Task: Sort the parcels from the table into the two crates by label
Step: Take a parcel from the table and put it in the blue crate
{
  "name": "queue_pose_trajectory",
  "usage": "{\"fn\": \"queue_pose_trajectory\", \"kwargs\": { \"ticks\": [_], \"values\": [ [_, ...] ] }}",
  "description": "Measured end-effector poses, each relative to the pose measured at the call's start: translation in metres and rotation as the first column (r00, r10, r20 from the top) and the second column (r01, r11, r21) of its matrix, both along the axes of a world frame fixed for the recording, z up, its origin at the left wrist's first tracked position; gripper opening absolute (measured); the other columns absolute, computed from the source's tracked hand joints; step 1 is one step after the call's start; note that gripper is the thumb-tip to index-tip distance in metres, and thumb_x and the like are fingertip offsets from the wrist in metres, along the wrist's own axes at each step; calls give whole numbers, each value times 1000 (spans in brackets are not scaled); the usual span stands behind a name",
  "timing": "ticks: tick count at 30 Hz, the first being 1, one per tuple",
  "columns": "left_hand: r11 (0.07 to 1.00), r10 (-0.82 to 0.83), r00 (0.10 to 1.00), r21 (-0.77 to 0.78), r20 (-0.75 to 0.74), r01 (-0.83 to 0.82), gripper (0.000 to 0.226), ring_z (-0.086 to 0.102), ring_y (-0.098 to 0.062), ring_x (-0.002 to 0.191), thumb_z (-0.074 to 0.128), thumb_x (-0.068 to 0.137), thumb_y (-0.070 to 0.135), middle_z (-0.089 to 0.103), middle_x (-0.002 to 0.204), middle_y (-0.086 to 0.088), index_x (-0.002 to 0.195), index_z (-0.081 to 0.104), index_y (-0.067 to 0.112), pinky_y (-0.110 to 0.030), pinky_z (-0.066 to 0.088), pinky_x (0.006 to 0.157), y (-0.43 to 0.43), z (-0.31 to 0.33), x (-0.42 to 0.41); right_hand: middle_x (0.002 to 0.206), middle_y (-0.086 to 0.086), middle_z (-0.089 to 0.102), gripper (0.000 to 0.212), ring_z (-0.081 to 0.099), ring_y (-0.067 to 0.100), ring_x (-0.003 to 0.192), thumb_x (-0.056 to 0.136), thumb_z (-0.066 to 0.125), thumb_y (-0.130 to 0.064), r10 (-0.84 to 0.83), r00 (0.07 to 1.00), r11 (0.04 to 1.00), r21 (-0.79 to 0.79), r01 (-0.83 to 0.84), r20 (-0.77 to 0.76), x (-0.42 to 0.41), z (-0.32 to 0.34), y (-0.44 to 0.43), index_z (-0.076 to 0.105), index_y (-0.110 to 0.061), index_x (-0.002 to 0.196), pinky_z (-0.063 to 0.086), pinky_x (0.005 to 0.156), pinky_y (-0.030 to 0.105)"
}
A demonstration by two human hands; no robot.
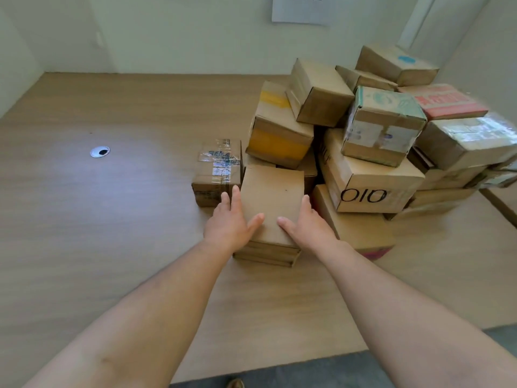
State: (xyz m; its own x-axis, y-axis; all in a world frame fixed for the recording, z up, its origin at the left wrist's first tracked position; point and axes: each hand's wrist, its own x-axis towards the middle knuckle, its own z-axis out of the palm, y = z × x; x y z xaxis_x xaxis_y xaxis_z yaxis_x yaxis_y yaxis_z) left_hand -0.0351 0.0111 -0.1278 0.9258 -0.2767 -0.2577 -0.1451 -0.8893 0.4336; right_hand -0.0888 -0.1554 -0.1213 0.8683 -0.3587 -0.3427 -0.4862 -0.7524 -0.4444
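Observation:
A plain brown parcel (272,200) lies on top of a flat box at the near edge of the parcel pile on the wooden table (112,219). My left hand (230,219) presses its left side with straight fingers, thumb resting on the top face. My right hand (306,222) does the same on the right side. No label shows on the parcel's top face. Behind and to the right is a heap of several cardboard parcels, among them one marked "010" (372,180) and one with yellow tape (279,135). No crate is in view.
A small taped parcel (218,172) sits just left of the held one. A round cable grommet (100,152) is set in the table at left. Walls close the table's far and left sides. A paper sheet (300,8) hangs on the wall.

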Motion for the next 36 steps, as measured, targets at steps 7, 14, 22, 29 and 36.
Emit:
{"fn": "queue_pose_trajectory", "kwargs": {
  "ticks": [7,14,22,29,36],
  "values": [
    [952,161,969,-228,-189,-203,108,36,-25,139,68,86,45,33,155,-8,154,-11,18,-37,34,110,-1,0,-31,146,11,43,105,46,30,129,85,69,-42,-64,998,978,198,61,5,-12,5,-1,-5,-15,154,41,103,40],
    [892,327,898,-218,-293,-396,111,43,-30,130,84,69,39,40,143,-12,152,14,16,-47,44,105,2,10,-72,130,8,52,82,51,27,118,68,85,-32,-58,998,933,355,61,-20,-53,8,-11,39,-17,133,48,98,47],
    [808,432,876,-338,-217,-482,84,51,-28,116,81,75,26,42,131,-8,142,30,24,-49,50,96,19,33,-136,126,8,53,67,55,26,110,80,75,-38,26,996,867,494,-67,89,-86,36,-3,38,-13,130,54,86,46],
    [482,546,742,-579,-389,-658,81,51,-27,114,57,73,77,46,131,-6,126,29,23,-53,49,90,50,75,-188,144,5,46,103,49,31,124,68,39,-90,112,992,720,683,-124,62,-106,71,32,32,-23,146,46,89,53],
    [259,649,580,-573,-493,-777,112,44,-39,131,29,58,96,44,145,-11,150,23,34,-70,33,100,113,100,-245,111,4,62,87,59,21,97,79,26,-86,326,943,667,689,-284,73,-109,88,99,54,-17,123,47,85,48]
  ]
}}
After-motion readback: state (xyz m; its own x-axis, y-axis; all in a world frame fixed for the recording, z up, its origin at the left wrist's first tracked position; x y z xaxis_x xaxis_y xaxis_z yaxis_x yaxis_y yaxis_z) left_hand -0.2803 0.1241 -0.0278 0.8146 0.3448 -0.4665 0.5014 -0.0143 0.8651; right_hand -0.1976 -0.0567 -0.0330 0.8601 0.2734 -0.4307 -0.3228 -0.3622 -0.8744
